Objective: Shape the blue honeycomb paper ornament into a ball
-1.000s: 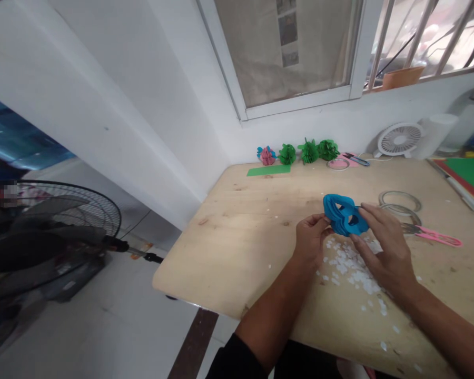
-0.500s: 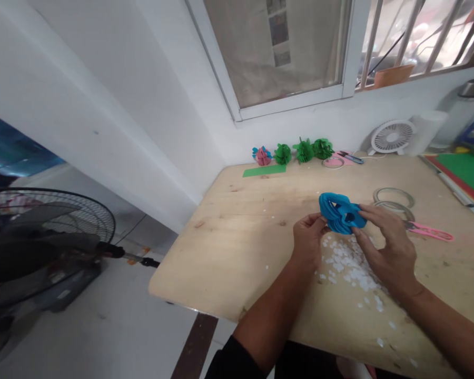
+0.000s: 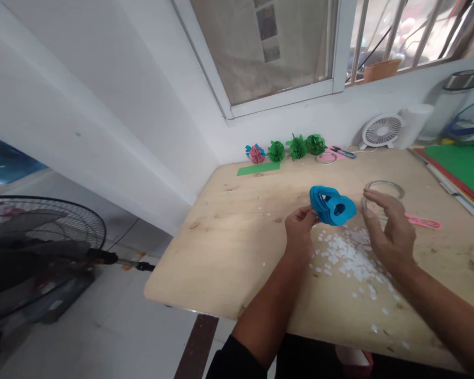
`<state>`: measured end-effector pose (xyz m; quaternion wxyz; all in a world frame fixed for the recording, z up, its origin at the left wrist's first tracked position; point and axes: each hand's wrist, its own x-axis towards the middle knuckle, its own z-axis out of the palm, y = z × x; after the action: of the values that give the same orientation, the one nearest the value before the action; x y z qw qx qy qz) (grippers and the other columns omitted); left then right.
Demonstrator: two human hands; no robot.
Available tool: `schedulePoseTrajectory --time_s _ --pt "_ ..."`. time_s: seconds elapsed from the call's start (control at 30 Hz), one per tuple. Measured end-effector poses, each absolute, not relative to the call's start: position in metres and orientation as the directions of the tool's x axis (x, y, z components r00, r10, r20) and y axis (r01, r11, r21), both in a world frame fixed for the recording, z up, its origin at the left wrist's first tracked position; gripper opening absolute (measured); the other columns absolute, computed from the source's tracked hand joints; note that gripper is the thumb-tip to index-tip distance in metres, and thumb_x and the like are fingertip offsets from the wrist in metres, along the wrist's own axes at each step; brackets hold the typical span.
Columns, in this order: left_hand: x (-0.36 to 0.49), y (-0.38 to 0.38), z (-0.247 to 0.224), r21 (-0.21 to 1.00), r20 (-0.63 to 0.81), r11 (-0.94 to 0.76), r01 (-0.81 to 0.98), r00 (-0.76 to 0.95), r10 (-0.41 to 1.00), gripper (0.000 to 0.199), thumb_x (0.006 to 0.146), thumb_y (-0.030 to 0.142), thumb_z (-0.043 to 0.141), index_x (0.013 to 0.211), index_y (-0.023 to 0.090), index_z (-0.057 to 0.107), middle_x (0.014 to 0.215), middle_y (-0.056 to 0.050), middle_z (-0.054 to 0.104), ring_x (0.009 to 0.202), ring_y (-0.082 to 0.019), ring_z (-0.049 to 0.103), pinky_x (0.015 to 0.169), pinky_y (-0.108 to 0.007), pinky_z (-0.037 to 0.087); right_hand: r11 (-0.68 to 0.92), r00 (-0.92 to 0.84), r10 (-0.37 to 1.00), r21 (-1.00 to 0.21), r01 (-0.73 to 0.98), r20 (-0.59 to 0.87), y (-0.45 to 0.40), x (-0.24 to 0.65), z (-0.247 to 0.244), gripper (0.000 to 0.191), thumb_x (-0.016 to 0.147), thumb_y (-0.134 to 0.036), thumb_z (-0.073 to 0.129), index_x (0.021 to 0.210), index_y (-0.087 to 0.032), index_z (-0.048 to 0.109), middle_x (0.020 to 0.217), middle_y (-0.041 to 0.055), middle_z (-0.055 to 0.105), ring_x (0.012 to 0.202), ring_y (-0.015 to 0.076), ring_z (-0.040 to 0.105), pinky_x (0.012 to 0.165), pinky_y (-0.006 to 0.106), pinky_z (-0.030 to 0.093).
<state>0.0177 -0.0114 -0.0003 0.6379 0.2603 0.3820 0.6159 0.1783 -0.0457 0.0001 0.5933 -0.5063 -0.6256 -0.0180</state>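
blue paper (image 3: 331,213), likely light and easily creased, is pinched by the left hand (image 3: 299,227) at its edge, probably best held there; nothing is gripped by the parted right hand (image 3: 392,231).

Paper scraps (image 3: 349,257) on table (image 3: 221,258), strip (image 3: 258,169) behind-left

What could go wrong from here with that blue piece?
Only the left hand grips the blue paper piece, so it might slip or bend. White scraps lie loose on the table and could scatter if brushed. The open right hand might knock the pink tool near it.
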Motion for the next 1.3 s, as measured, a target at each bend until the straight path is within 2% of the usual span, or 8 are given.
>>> schedulePoseTrajectory --time_s 0.1,0.17,0.3,0.47,0.7,0.8,1.0,1.3 --pt "0.014 -0.009 0.000 0.808 -0.186 0.124 -0.576 -0.049 0.981 0.024 0.058 0.029 0.086 0.069 0.013 0.073 0.069 -0.003 0.070 0.064 -0.013 0.063 0.072 -0.030 0.051 0.333 0.411 0.738 -0.820 0.466 0.534 -0.039 0.189 0.004 0.027 0.093 -0.036 0.060 0.110 -0.019 0.072 0.119 0.0150 0.073 0.119 0.0323 0.064 0.103 0.051 0.048" --pt "0.010 -0.008 0.001 0.815 -0.192 0.132 -0.565 -0.047 0.980 0.022 0.058 0.027 0.085 0.069 0.012 0.073 0.069 -0.003 0.070 0.064 -0.012 0.062 0.070 -0.028 0.050 0.187 0.457 0.832 -0.936 0.300 0.313 -0.036 0.198 0.010 0.026 0.087 -0.038 0.067 0.103 -0.018 0.074 0.104 0.0137 0.077 0.104 0.0308 0.071 0.095 0.049 0.053" --pt "0.005 -0.006 0.006 0.804 -0.190 0.132 -0.580 -0.041 0.981 0.022 0.057 0.026 0.084 0.067 0.012 0.071 0.069 -0.003 0.070 0.065 -0.012 0.062 0.071 -0.028 0.049 0.113 0.446 0.876 -0.978 0.176 0.181 -0.039 0.221 0.037 0.021 0.079 -0.035 0.074 0.090 -0.017 0.077 0.093 0.0119 0.079 0.080 0.0231 0.073 0.073 0.038 0.057" --pt "0.003 -0.006 0.007 0.781 -0.206 0.152 -0.606 -0.020 0.978 0.023 0.055 0.027 0.085 0.066 0.013 0.070 0.068 -0.002 0.068 0.066 -0.012 0.062 0.071 -0.028 0.049 0.035 0.514 0.830 -0.941 0.336 0.214 -0.044 0.261 0.064 0.014 0.073 -0.031 0.077 0.080 -0.020 0.078 0.085 0.0084 0.079 0.077 0.0210 0.072 0.071 0.035 0.055" --pt "0.008 -0.008 0.002 0.782 -0.216 0.192 -0.593 0.031 0.976 0.027 0.054 0.030 0.088 0.068 0.013 0.071 0.071 -0.004 0.071 0.066 -0.013 0.064 0.073 -0.029 0.050 0.086 0.254 0.910 -0.748 0.658 0.328 -0.026 0.300 0.030 0.025 0.078 -0.045 0.070 0.074 -0.022 0.079 0.075 0.0060 0.078 0.067 0.0205 0.069 0.061 0.033 0.049" --pt "0.011 -0.010 0.003 0.776 -0.210 0.198 -0.599 0.051 0.976 0.028 0.054 0.030 0.090 0.067 0.014 0.071 0.070 -0.003 0.070 0.066 -0.013 0.063 0.073 -0.029 0.050 0.128 0.173 0.939 -0.769 0.627 0.297 -0.027 0.279 0.022 0.033 0.079 -0.051 0.069 0.084 -0.021 0.080 0.083 0.0077 0.080 0.070 0.0221 0.071 0.061 0.032 0.053" --pt "0.015 -0.014 0.003 0.747 -0.208 0.246 -0.617 0.133 0.969 0.033 0.054 0.032 0.092 0.071 0.014 0.071 0.075 -0.004 0.072 0.071 -0.015 0.065 0.077 -0.031 0.051 0.299 -0.039 0.946 -0.822 0.484 0.321 -0.041 0.219 0.024 0.036 0.091 -0.052 0.060 0.108 -0.026 0.077 0.109 0.0074 0.079 0.102 0.0297 0.074 0.080 0.041 0.063" --pt "0.010 -0.011 -0.002 0.768 -0.177 0.284 -0.575 0.235 0.956 0.045 0.048 0.041 0.097 0.075 0.016 0.072 0.081 -0.006 0.074 0.074 -0.016 0.067 0.078 -0.030 0.051 0.244 0.001 0.969 -0.952 0.185 0.249 -0.055 0.202 0.005 0.039 0.092 -0.055 0.058 0.117 -0.030 0.076 0.110 0.0047 0.079 0.098 0.0283 0.075 0.078 0.038 0.064"
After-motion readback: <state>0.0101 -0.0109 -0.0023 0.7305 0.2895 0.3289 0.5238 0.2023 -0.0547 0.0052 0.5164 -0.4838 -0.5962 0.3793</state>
